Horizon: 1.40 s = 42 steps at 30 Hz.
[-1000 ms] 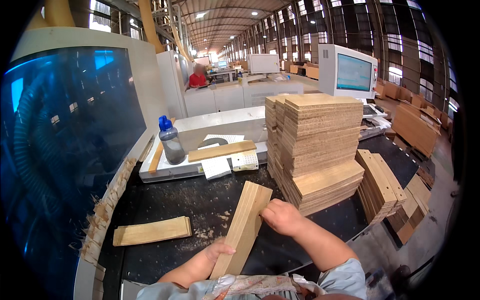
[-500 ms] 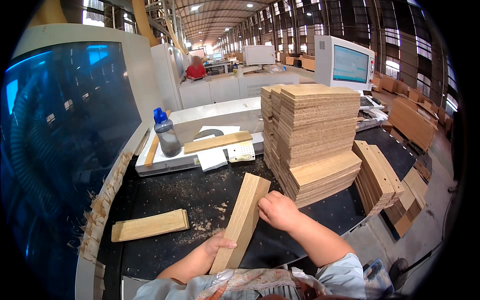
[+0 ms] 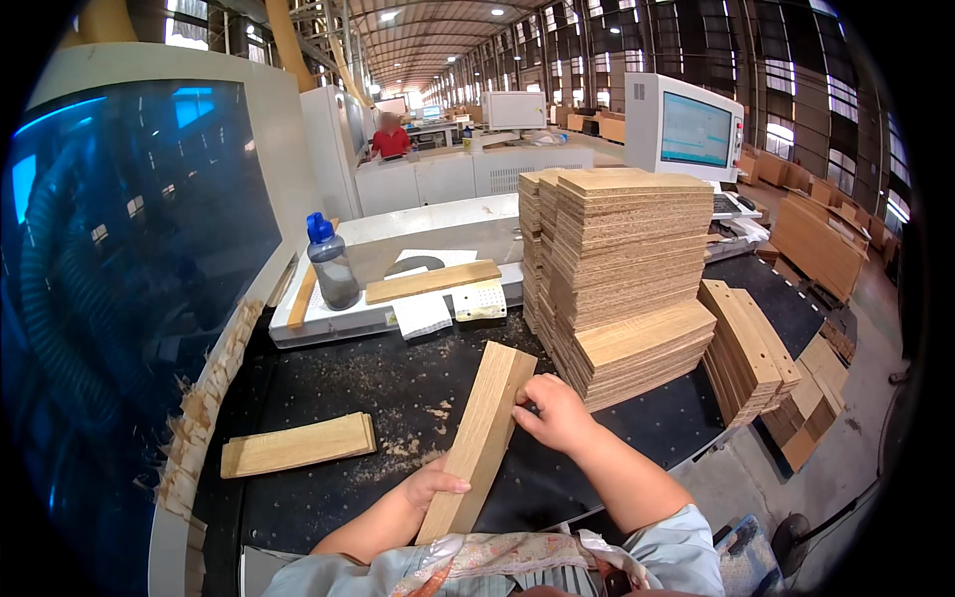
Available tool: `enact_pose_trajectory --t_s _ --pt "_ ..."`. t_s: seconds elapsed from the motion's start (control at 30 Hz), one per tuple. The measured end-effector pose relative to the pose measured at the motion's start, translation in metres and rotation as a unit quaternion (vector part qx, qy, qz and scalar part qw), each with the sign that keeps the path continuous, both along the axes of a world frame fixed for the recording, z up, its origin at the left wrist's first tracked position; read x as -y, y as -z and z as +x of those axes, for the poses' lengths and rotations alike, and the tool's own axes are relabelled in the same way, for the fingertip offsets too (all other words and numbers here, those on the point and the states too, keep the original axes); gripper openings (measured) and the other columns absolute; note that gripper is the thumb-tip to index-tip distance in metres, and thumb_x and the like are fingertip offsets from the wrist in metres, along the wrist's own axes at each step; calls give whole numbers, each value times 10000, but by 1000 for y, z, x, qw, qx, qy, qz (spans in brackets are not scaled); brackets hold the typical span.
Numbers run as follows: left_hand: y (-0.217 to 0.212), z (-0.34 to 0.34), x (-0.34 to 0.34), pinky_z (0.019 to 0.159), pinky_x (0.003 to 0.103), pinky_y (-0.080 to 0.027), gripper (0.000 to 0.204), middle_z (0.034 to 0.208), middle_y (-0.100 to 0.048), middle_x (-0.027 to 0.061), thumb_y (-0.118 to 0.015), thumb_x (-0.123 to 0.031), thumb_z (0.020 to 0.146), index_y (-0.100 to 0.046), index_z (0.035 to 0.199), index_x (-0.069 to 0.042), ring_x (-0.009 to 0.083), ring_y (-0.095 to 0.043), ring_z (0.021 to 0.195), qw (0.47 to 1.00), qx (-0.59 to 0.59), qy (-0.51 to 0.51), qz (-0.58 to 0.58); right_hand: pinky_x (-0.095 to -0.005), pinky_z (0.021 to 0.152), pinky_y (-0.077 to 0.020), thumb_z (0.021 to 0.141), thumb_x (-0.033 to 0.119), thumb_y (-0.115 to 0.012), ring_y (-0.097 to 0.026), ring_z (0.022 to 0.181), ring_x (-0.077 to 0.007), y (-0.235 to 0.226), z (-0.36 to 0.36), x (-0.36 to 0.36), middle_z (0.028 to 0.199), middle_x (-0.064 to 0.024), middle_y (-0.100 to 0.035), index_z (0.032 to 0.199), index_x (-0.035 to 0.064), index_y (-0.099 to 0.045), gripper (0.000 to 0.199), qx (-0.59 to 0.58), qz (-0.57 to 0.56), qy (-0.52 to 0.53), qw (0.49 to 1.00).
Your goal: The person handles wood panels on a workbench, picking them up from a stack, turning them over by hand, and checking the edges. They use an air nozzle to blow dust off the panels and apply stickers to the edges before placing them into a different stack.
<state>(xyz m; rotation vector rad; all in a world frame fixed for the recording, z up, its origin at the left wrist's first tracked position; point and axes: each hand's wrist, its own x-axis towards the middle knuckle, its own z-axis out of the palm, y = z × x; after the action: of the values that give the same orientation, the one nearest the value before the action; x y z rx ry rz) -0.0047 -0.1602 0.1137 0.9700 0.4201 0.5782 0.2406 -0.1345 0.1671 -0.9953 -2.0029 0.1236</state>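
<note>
A long wood-grain board [image 3: 478, 428] slants up from my lap over the black table, with two of its long faces showing. My left hand [image 3: 434, 485] is closed around its lower part, the thumb across the front. Against the upper right face rests my right hand [image 3: 550, 412], its fingers curled and thumb bent in a pinch; anything between the fingertips is too small to make out. To the left lies a short pile of thin boards [image 3: 298, 446]. A tall stack of wooden boards [image 3: 632, 259] rises just beyond my right hand.
Sawdust is scattered over the black perforated table [image 3: 328, 388]. Behind are a blue-capped bottle [image 3: 333, 264], papers and a loose strip [image 3: 433, 282]. A machine with a dark window [image 3: 149, 219] stands left; drilled boards [image 3: 741, 348] and a monitor [image 3: 696, 127] are right. A person in red [image 3: 390, 141] sits far back.
The fingers of my right hand have shifted slightly on the board's right face, the thumb now showing more apart. My left hand and the board have barely moved.
</note>
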Motion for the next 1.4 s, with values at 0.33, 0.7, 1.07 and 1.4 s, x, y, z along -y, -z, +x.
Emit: enact_pose_trajectory --t_s 0.33,0.7,1.07,1.4 --pt "-16 14 9 1066 330 -283 975 1350 -420 101 -746 -81 625 -248 1461 -29 201 -378 1272 990 -58 -80 100 -347 636 -492 738 17 -654 -606 701 -296 47 -22 -2 752 -130 -585 802 20 -541 131 -210 -33 72 975" --pt "-14 11 9 1094 337 -253 1039 1393 -387 120 -774 -59 608 -198 1472 -14 222 -345 1317 987 -70 -83 116 -232 616 -447 782 -33 -611 -510 698 -48 55 -24 -6 754 5 -560 820 37 -539 108 -383 -196 -5 903" --pt "10 10 3 1071 352 -305 1110 1384 -415 169 -870 -124 534 -259 1454 -10 251 -386 1303 937 -163 -144 272 -342 793 -533 890 48 -551 -659 904 -208 50 -26 2 1032 -99 -666 1144 17 -583 259 -633 -366 -111 673" --pt "6 5 11 1083 377 -288 1145 1406 -397 158 -838 -127 534 -195 1472 9 257 -379 1313 941 -155 -131 271 -356 668 -538 945 201 -470 -655 758 -199 30 -29 12 906 -84 -677 1011 69 -623 213 -662 -453 -88 591"
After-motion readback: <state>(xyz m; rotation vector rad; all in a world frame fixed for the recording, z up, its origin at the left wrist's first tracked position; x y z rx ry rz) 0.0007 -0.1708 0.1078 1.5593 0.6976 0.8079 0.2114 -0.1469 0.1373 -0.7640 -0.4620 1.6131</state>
